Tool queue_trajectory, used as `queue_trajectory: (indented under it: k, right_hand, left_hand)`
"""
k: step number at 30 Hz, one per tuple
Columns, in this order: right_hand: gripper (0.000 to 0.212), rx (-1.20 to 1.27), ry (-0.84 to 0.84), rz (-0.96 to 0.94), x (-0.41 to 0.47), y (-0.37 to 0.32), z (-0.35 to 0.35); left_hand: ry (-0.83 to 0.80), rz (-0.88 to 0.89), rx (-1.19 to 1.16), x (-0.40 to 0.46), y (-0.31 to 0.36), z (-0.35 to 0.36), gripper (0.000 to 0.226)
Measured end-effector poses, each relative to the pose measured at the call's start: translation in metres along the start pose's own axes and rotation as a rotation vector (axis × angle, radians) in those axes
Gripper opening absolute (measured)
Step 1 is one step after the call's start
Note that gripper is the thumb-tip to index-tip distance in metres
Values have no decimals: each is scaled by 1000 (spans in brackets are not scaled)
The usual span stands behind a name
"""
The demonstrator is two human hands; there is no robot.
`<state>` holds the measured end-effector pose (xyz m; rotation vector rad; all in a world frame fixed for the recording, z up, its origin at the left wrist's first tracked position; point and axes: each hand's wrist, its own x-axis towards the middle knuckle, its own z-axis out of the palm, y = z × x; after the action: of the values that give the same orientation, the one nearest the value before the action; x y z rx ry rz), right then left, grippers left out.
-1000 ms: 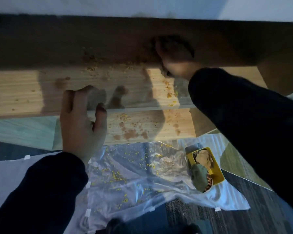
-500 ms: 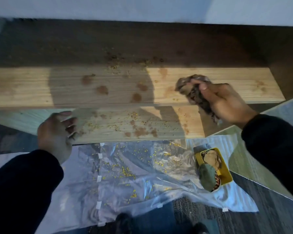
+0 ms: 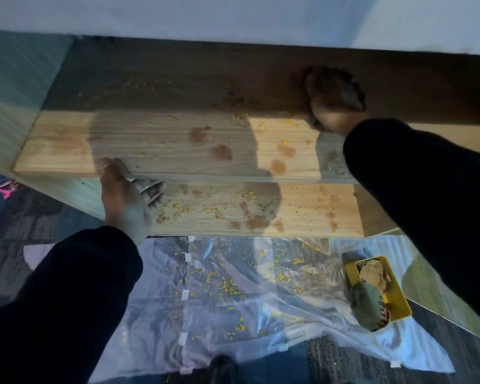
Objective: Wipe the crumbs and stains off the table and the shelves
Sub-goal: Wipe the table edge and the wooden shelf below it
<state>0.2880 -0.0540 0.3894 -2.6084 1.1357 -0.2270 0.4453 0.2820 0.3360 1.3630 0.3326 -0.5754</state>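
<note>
Nearest to me, below both hands, a clear crinkled plastic sheet lay over the floor, speckled with yellow crumbs. Below my right sleeve, on that sheet, sat a yellow rectangular plastic tray with a dull green rag bunched at its near end and some brownish material behind it that I could not identify. Beyond the sheet, the lower pale wooden shelf board ran between my two arms, carrying brown smeared stains and scattered crumbs. My left hand gripped the front edge of the upper pale wooden shelf board, thumb on top and fingers curled underneath, closed on the edge. To the right of that hand, the upper board showed round brown spots and a few yellow bits. Farthest away, in the shadow at the back of the upper board, my right hand pressed down on a dark crumpled cloth, fingers wrapped over it; left of it lay a loose line of crumbs in the dark strip. Behind that rose a pale wall.
</note>
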Motion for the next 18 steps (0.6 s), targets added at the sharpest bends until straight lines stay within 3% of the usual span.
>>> queue_trajectory:
  k: [3,5,9,13,16,18]
  right_hand:
    - [41,283,-206,-69,-40,-25,-3]
    - [50,250,-313,-181,-75,-28,1]
    - [53,238,-320,-472,-127,-11,6]
    - [50,353,-337,-385,-138,5,-3]
    - [49,229,-177,-369,-130,21,-3]
    - [58,124,-70,-205,-112,21,-5]
  left_hand:
    - [-4,26,-28,-9,-3,6,58]
    - [61,12,-35,-10,-5,8,66]
    - [84,47,-13,-6,-11,10,68]
    - [23,50,26,4,-14,-2,68]
    - [-46,72,77,4,-12,-8,45]
    - [-48,82,90,3,-13,-8,38]
